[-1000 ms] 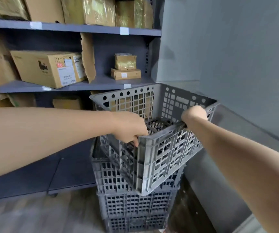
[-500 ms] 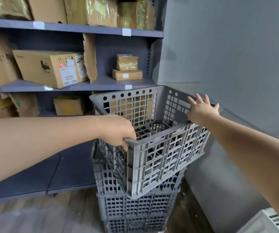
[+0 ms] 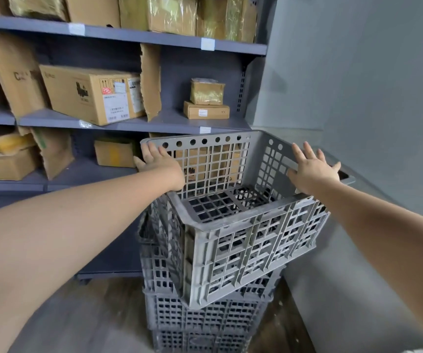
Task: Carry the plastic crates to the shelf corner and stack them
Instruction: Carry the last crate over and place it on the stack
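Grips released: left hand (image 3: 158,161) and right hand (image 3: 312,169) lie straight-fingered against the top crate (image 3: 243,240). Placing step; skewed on the stack (image 3: 205,317), it likely needs squaring.

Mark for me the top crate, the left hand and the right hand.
top crate (image 3: 252,242), head view, near side wall
left hand (image 3: 160,164), head view, back of hand
right hand (image 3: 312,171), head view, back of hand

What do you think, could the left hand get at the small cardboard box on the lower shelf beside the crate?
Probably yes. The left hand lies open at the far corner of the top crate, and the small cardboard box sits just left of it with nothing visible between them.
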